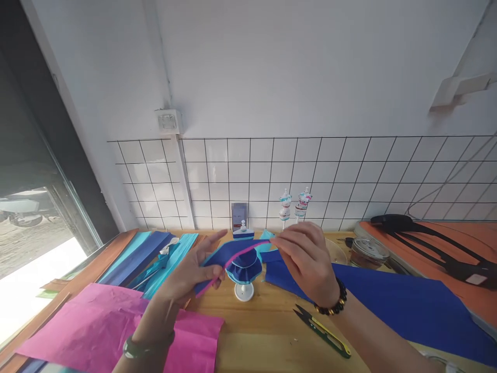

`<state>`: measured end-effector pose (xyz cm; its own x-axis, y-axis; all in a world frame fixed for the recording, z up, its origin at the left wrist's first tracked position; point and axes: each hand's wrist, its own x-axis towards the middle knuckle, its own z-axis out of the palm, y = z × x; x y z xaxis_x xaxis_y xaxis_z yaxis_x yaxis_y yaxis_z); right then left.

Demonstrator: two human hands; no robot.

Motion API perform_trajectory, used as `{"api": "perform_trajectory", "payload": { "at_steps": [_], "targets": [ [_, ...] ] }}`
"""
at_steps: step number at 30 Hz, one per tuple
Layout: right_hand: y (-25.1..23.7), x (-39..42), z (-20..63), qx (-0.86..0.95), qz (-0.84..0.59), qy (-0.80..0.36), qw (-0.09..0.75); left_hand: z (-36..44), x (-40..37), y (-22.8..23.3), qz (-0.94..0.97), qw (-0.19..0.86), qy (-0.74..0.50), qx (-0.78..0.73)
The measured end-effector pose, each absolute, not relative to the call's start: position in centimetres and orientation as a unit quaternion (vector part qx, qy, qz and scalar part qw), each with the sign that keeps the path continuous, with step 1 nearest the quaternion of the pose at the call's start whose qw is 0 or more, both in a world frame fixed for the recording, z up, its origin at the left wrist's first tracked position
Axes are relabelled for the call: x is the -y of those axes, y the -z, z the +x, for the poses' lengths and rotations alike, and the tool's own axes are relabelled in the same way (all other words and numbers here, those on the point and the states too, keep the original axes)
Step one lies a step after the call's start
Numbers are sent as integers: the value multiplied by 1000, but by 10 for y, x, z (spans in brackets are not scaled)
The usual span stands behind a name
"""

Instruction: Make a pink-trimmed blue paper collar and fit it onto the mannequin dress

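Note:
Between my two hands stretches a blue strip (pixel 227 253) with a pink edge, seemingly paper or cloth. My left hand (pixel 198 267) pinches its near left end between thumb and fingers, with the index finger stretched out. The fingertips of my right hand (pixel 308 259) are closed on its right end. Just behind the strip, a small mannequin (pixel 244 291) on a round white base wears a ruffled dark blue dress with light blue trim; the strip hides part of it. Below my right hand lies a pair of thread snips (pixel 322 330) with yellow and green handles.
Pink sheets (pixel 85 326) and blue and turquoise strips (pixel 135 256) cover the left side. A large blue sheet (pixel 404 305) spreads on the right, near a lidded glass jar (pixel 368 252). Two small decorated mannequins (pixel 285 206) and a phone-like display (pixel 239 215) stand by the tiled wall.

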<state>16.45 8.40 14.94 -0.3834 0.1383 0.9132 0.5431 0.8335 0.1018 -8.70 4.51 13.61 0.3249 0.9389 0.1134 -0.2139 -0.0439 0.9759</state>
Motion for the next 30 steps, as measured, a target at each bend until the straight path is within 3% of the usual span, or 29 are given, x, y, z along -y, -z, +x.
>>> {"api": "perform_trajectory", "payload": {
  "at_steps": [6,17,30],
  "targets": [
    [-163,-128,138,794,-263,178,518,-94,-79,-157,502,581,-559,-312],
    [-130,-150,129,830,-320,137,436,-84,-103,-118,398,512,-665,-370],
    [-133,-126,138,851,-325,117,395,-72,-87,-112,542,445,-519,-489]
  ]
}}
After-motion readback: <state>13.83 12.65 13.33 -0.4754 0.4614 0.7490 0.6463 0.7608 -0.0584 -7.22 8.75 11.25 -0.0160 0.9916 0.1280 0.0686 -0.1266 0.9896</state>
